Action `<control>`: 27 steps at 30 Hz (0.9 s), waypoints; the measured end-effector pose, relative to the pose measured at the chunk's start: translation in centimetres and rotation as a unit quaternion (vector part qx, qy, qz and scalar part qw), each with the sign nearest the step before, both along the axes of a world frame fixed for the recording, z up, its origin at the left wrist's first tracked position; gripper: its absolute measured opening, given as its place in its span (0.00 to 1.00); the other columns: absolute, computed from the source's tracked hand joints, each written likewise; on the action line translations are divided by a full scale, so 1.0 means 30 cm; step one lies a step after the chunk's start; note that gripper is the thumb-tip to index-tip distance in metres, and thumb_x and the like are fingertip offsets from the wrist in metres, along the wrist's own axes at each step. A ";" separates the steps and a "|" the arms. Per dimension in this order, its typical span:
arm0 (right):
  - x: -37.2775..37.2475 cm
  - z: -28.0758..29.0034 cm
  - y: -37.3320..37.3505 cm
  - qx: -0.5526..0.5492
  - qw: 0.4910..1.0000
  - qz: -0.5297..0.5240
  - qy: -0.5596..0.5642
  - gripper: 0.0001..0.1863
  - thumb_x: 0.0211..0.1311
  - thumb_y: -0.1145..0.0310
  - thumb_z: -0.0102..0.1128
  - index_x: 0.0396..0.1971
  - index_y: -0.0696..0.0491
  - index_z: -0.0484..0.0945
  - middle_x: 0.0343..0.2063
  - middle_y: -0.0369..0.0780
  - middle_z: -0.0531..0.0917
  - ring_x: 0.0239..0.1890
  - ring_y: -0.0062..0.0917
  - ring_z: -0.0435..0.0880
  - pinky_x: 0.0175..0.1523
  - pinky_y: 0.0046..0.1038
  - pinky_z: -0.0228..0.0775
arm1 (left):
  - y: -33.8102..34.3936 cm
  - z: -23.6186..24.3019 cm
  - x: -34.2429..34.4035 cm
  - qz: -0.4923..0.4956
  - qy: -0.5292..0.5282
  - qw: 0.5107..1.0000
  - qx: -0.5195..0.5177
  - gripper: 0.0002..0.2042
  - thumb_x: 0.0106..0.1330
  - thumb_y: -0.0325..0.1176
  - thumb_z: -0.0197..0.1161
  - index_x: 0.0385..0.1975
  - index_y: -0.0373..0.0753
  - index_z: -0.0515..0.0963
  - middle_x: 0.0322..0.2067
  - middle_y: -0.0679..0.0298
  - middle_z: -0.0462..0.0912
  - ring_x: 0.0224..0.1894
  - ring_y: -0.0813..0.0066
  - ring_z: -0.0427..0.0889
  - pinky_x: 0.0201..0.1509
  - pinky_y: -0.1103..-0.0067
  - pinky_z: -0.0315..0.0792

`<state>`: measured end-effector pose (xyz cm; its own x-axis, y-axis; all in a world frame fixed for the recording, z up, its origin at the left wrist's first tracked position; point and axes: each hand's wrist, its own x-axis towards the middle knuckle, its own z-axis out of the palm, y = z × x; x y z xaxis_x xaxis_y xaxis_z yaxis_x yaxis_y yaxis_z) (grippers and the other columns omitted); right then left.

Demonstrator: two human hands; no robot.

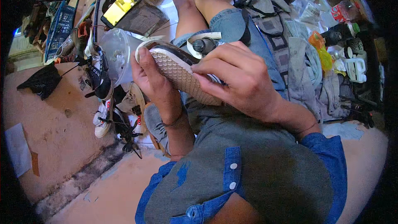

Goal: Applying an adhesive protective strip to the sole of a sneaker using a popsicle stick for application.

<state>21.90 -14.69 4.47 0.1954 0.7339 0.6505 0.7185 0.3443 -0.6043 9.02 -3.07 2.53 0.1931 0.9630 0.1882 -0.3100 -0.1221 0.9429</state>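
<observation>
Above denim shorts [226,18], the left hand [152,74] is grasping a sneaker [176,68]; the right hand [242,79] is working at its sole's edge [176,54], apparently tending the seam, its grip unclear. Continuing is calling for steadiness.

**Head camera looks steeply down on the shoe**

Up on the wearer's head, the left of two fisheyes peers down over the shirt [282,161], closest of all, just below the shoe [178,72]. The shoe's near too, above centre! Legs [185,6] run away beyond it; wide coverage takes in a blue basket [60,31] left of it, a white jug [355,70] right.
</observation>
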 end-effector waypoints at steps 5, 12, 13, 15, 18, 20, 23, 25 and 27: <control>-0.013 0.001 0.013 0.013 0.999 -0.023 -0.044 0.11 0.42 0.75 0.72 0.28 0.54 0.80 0.27 0.36 0.80 0.32 0.31 0.81 0.42 0.31 0.72 | 0.009 -0.013 0.002 0.013 -0.006 1.000 -0.003 0.10 0.76 0.38 0.52 0.39 0.37 0.72 0.30 0.66 0.79 0.28 0.82 0.78 0.32 0.84 0.72; 0.009 0.049 0.022 0.023 0.996 0.076 -0.035 0.12 0.41 0.76 0.68 0.28 0.54 0.76 0.26 0.38 0.78 0.28 0.30 0.79 0.41 0.29 0.71 | 0.007 0.005 0.004 0.010 0.011 1.000 0.002 0.10 0.76 0.38 0.51 0.39 0.38 0.72 0.30 0.67 0.79 0.29 0.83 0.78 0.32 0.84 0.72; 0.027 0.073 0.004 0.022 0.996 0.078 -0.035 0.12 0.41 0.76 0.68 0.28 0.54 0.76 0.26 0.38 0.78 0.28 0.30 0.79 0.41 0.29 0.71 | 0.007 0.004 0.003 0.013 0.012 1.000 0.006 0.10 0.76 0.38 0.50 0.39 0.37 0.72 0.30 0.67 0.79 0.29 0.83 0.78 0.33 0.84 0.72; 0.070 0.112 -0.036 0.012 0.989 0.105 0.100 0.09 0.45 0.75 0.67 0.28 0.55 0.77 0.26 0.40 0.79 0.29 0.28 0.80 0.39 0.27 0.72 | 0.007 0.003 0.001 0.017 0.013 1.000 0.010 0.10 0.77 0.37 0.50 0.39 0.37 0.72 0.30 0.67 0.79 0.30 0.84 0.78 0.33 0.85 0.71; 0.085 0.033 0.001 -0.006 0.994 0.060 0.092 0.07 0.49 0.76 0.67 0.28 0.57 0.77 0.27 0.40 0.80 0.31 0.28 0.81 0.38 0.27 0.72 | 0.007 -0.005 -0.002 0.016 0.001 1.000 -0.024 0.11 0.77 0.39 0.49 0.39 0.37 0.73 0.30 0.67 0.79 0.29 0.83 0.77 0.32 0.84 0.71; 0.068 -0.006 0.010 -0.031 0.990 0.085 0.107 0.09 0.50 0.75 0.70 0.32 0.59 0.80 0.29 0.41 0.81 0.33 0.29 0.82 0.38 0.28 0.74 | 0.014 -0.010 0.001 0.004 0.019 1.000 -0.011 0.13 0.77 0.40 0.49 0.39 0.37 0.73 0.30 0.66 0.79 0.29 0.82 0.78 0.33 0.84 0.72; 0.040 -0.028 0.012 -0.028 0.989 0.105 0.101 0.17 0.49 0.72 0.74 0.41 0.57 0.84 0.33 0.40 0.82 0.34 0.28 0.83 0.40 0.28 0.74 | 0.013 -0.005 -0.006 0.005 0.001 1.000 -0.016 0.13 0.77 0.41 0.49 0.39 0.37 0.73 0.30 0.66 0.79 0.29 0.81 0.79 0.33 0.83 0.73; 0.019 -0.052 0.016 -0.012 0.995 0.081 0.061 0.16 0.48 0.72 0.74 0.40 0.57 0.84 0.33 0.40 0.82 0.34 0.29 0.83 0.39 0.28 0.74 | 0.022 -0.018 -0.011 0.012 -0.016 0.999 -0.028 0.13 0.77 0.41 0.49 0.39 0.37 0.73 0.30 0.66 0.79 0.29 0.81 0.79 0.33 0.83 0.73; -0.005 -0.083 0.023 0.021 0.998 0.050 0.011 0.15 0.47 0.72 0.75 0.38 0.55 0.85 0.32 0.39 0.81 0.34 0.31 0.82 0.39 0.29 0.73 | 0.031 -0.029 -0.016 0.018 -0.032 0.998 -0.041 0.13 0.77 0.41 0.49 0.39 0.37 0.73 0.30 0.66 0.79 0.29 0.81 0.79 0.33 0.83 0.73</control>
